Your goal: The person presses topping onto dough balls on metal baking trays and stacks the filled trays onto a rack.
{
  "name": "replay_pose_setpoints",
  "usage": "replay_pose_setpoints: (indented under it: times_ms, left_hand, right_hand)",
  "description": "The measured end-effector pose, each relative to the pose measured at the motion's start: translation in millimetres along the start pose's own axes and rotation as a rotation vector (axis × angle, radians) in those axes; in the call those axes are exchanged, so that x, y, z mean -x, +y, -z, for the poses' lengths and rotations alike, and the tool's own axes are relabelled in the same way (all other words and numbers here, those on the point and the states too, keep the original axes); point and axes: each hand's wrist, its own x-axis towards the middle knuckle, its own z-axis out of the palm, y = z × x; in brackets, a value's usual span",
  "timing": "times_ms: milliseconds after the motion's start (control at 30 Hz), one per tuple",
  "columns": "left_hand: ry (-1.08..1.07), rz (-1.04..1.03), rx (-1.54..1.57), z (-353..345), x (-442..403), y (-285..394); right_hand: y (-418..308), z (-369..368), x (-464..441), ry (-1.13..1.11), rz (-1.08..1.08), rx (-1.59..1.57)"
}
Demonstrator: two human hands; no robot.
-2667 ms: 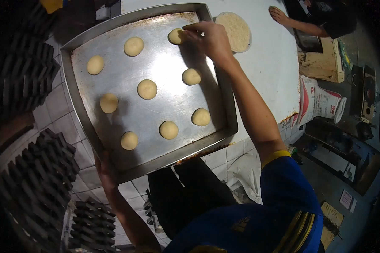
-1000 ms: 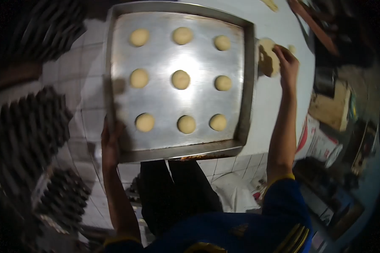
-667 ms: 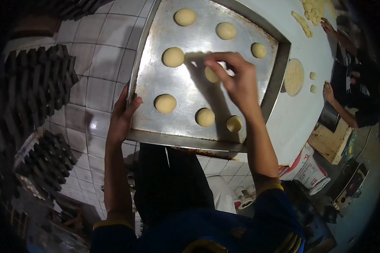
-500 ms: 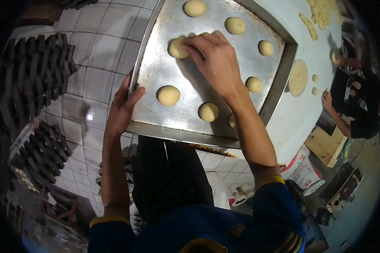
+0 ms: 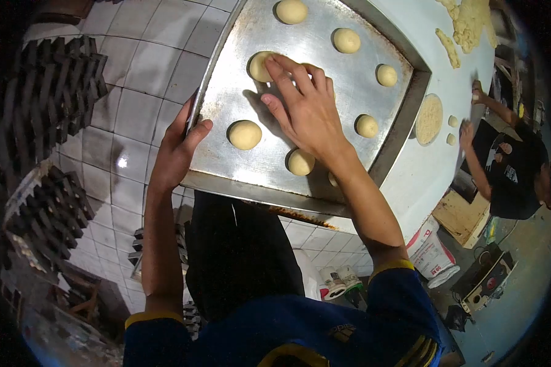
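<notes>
My left hand point(image 5: 180, 147) grips the left rim of a metal tray point(image 5: 226, 170), its thumb over the edge. Over the tray's middle is my right hand point(image 5: 306, 101), fingers apart, with a fingertip touching a round dough ball point(image 5: 259, 67). Nearest to my left hand lies another dough ball point(image 5: 245, 135). Several more sit on the tray, among them one at the top point(image 5: 291, 11) and one on the right point(image 5: 367, 126). My right hand and forearm hide part of the tray and partly cover a ball near its front edge.
The white table point(image 5: 410, 177) holds a round dish of pale crumbs point(image 5: 429, 120), two small dough pieces and a dough mass point(image 5: 471, 27). Across it is a co-worker point(image 5: 514, 171) with both hands at the table edge. Dark stacked racks point(image 5: 49, 92) stand left; a printed sack point(image 5: 431, 254) lies right.
Since half a second ago, my right hand has opened from its pinch on the dough ball, its fingers spreading. Earlier it reached over the crumb dish. The co-worker's hands have shifted.
</notes>
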Motion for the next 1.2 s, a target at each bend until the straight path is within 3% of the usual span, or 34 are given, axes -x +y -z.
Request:
replay_pose_setpoints:
  times_ms: [133, 233, 300, 333, 367, 400, 433, 467, 533, 633, 700, 833, 933, 1000, 1067, 1133, 1200]
  left_hand:
    - [0.001, 0.013, 0.123, -3, 1, -8]
    - [0.024, 0.013, 0.134, -4, 1, -10]
    - [0.045, 0.018, 0.080, -3, 0, -13]
    - [0.073, 0.025, 0.030, -3, 0, -14]
    - [0.068, 0.022, 0.031, -3, 0, -14]
    - [0.061, 0.020, 0.054, -3, 0, -13]
    - [0.052, 0.017, 0.076, -3, 0, -13]
    - [0.047, 0.013, 0.076, -3, 0, -12]
    - [0.035, 0.032, 0.093, -2, 0, -12]
    - [0.041, 0.051, 0.065, -3, 2, -9]
    - [0.037, 0.035, 0.051, 0, -3, -15]
    - [0.063, 0.052, 0.006, -2, 1, -10]
    - [0.038, 0.021, 0.014, 1, -2, -15]
    - [0.036, 0.028, 0.049, -2, 1, -9]
    - [0.034, 0.033, 0.086, -1, 3, -9]
    - [0.062, 0.053, 0.056, -1, 2, -13]
    - [0.053, 0.035, 0.073, -1, 1, -14]
  right_hand:
    - [6, -15, 2, -0.006, 0.070, 0.069]
    - [22, -9, 5, -0.080, 0.065, -0.059]
    - [47, 23, 15, 0.049, -0.078, -0.352]
    - [62, 41, 28, 0.121, -0.303, -0.387]
    - [79, 62, 37, 0.283, -0.360, -0.323]
    - [120, 70, 60, 0.347, -0.391, -0.084]
    - [148, 85, 81, 0.381, -0.579, 0.008]
    - [185, 94, 103, 0.493, -0.602, 0.052]
    - [232, 114, 142, 0.336, -0.790, 0.377]
    - [250, 122, 157, 0.231, -0.852, 0.345]
    - [252, 117, 153, 0.051, -1.048, 0.412]
    - [261, 111, 158, 0.043, -0.976, 0.483]
    - [278, 114, 172, 0.111, -0.920, 0.394]
    - [288, 118, 183, 0.411, -0.852, -0.071]
    - [284, 123, 189, 0.469, -0.828, -0.169]
    - [236, 128, 164, 0.571, -1.050, -0.646]
    - [194, 125, 129, 0.495, -1.013, -0.755]
